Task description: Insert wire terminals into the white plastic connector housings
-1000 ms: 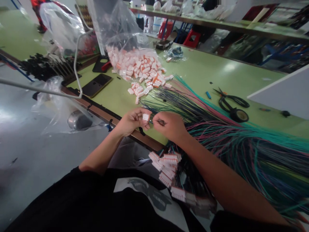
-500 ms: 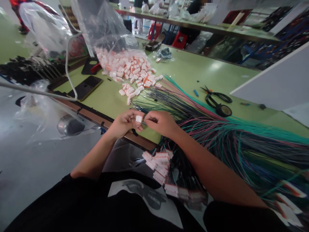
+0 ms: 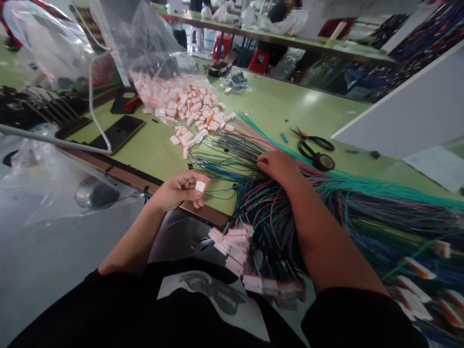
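Between the thumb and fingers of my left hand point(image 3: 183, 189) is a small white connector point(image 3: 200, 186), with thin blue and green wires running from it to the right. My right hand point(image 3: 279, 166) rests over the bundle of dark wires point(image 3: 239, 147), its fingers bent together; whatever they pinch is too small to tell. Beyond the hands lies a heap of white and orange connectors point(image 3: 195, 104), partly inside a clear plastic bag point(image 3: 152, 43). Wires fitted with white connectors point(image 3: 237, 246) hang over the table edge near my lap.
Black scissors point(image 3: 315, 142) and a roll of black tape point(image 3: 324, 162) lie beyond my right hand. A dark phone point(image 3: 119, 134) is at the left, behind a bent white metal rod point(image 3: 92, 96). A white panel point(image 3: 406, 106) stands at the right. A person sits at the far table.
My right hand has moved away from the connector, rightward over the wires. My left hand still holds the connector, now with wires visible from it. The whole view has shifted slightly.
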### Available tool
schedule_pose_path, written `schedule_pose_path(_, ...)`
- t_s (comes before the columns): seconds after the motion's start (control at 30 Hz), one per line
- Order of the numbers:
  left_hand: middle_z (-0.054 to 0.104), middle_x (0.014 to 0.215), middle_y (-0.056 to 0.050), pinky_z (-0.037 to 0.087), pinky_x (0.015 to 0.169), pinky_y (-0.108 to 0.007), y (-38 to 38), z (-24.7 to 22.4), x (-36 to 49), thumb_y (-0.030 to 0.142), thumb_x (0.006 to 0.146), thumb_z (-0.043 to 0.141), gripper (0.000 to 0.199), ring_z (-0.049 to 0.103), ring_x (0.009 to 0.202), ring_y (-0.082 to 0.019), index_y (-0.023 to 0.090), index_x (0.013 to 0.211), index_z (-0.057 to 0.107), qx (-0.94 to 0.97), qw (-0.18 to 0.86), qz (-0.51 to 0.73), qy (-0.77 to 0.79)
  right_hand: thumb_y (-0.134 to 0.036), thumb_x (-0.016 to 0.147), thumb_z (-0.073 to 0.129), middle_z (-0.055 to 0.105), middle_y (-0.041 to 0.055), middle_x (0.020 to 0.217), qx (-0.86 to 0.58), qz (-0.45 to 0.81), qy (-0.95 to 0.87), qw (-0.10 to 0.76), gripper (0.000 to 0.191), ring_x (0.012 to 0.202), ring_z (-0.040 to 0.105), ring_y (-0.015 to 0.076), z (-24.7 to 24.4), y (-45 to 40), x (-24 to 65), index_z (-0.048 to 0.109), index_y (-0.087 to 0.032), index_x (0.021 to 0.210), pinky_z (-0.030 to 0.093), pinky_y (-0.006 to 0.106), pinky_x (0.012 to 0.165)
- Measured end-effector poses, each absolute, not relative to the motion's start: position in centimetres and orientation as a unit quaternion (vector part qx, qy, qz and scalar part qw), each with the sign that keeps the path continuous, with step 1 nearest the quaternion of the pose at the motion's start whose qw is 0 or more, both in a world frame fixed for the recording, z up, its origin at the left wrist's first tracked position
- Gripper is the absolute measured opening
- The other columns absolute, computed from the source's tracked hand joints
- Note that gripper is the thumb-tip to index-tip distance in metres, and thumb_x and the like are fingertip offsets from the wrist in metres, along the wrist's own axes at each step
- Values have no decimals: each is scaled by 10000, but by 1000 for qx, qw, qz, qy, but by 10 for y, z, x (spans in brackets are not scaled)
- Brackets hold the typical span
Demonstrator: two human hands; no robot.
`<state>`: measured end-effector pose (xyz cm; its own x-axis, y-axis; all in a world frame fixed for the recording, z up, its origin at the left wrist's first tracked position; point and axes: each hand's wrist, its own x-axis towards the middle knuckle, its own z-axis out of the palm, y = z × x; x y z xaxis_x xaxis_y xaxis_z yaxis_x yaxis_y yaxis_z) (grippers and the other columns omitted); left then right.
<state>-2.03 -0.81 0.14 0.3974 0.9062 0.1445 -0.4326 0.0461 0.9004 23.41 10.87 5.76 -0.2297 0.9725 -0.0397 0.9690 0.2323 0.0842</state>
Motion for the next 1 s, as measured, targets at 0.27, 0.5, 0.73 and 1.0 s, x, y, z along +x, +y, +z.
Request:
schedule_pose_path(0.27,647,620,35,506,467,-130,-7,1,-20,205,676,791,278,662,524,-90,140,909,654,473,679,504,248,-192,786,483,718,85,983,620,5,784,35,247,910,625,224,49,114,232,714,-197,874,405,288,691)
schedule_pose_path(0.5,641,603,43,532,486,-144,-4,-2,-18,219,680,788,335,656,514,-90,139,960,621,458,678,516,256,-231,758,469,670,45,680,666,-118,725,-127,242,612,567,155,51,115,235,699,-159,781,366,248,528)
schedule_pose_path(0.73,633,601,39,534,501,-153,2,-3,-16,251,669,796,381,655,537,-94,141,970,590,432,677,536,262,-230,703,579,565,12,565,622,-86,762,-162,166,600,499,131,66,124,256,681,-201,575,312,256,521)
schedule_pose_path(1.0,608,631,46,529,523,-164,6,-4,-14,232,658,789,377,652,560,-91,145,971,597,428,670,544,269,-348,661,635,554,-6,527,480,-356,735,-319,154,491,445,100,82,99,243,637,-203,608,337,287,518)
